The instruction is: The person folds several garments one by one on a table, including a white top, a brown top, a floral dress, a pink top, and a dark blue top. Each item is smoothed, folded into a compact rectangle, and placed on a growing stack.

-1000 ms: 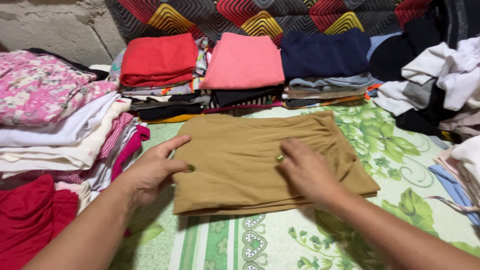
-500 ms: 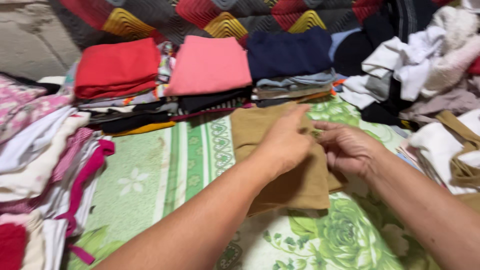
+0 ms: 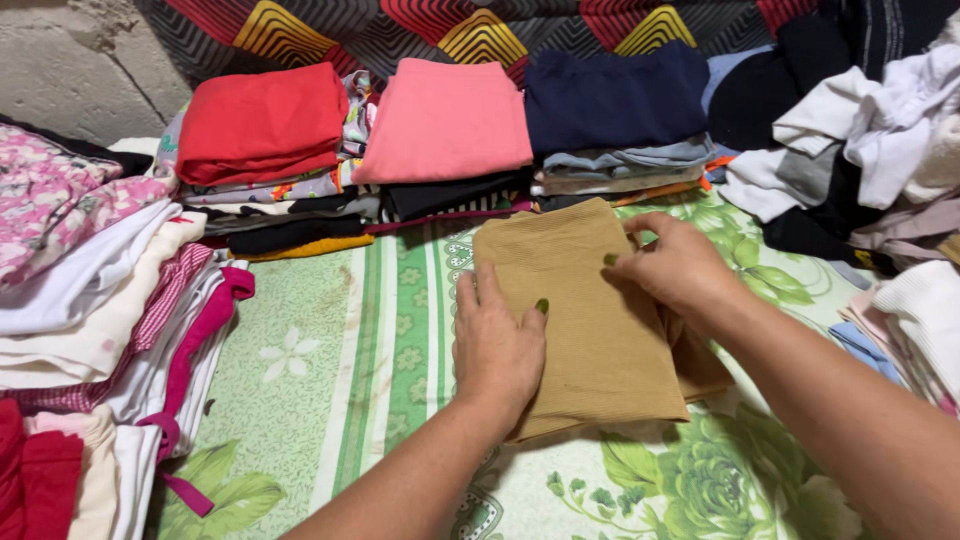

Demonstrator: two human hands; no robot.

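A tan folded garment [image 3: 585,300] lies on the green floral bedsheet [image 3: 330,360], folded into a narrow rectangle. My left hand [image 3: 497,345] presses flat on its left edge, fingers spread and pointing away from me. My right hand [image 3: 675,265] rests on the garment's upper right edge, fingers curled onto the fold. A lower layer of the same cloth sticks out at the right under my right wrist.
Stacks of folded clothes line the back: one with a red top [image 3: 262,120], one pink [image 3: 445,118], one navy [image 3: 610,98]. More folded piles sit at the left [image 3: 90,290]. A loose heap of unfolded clothes [image 3: 860,150] is at the right.
The wide tan garment has been folded over into a narrow rectangle. My left hand came back from the right to press the left edge; my right hand stays on the right fold.
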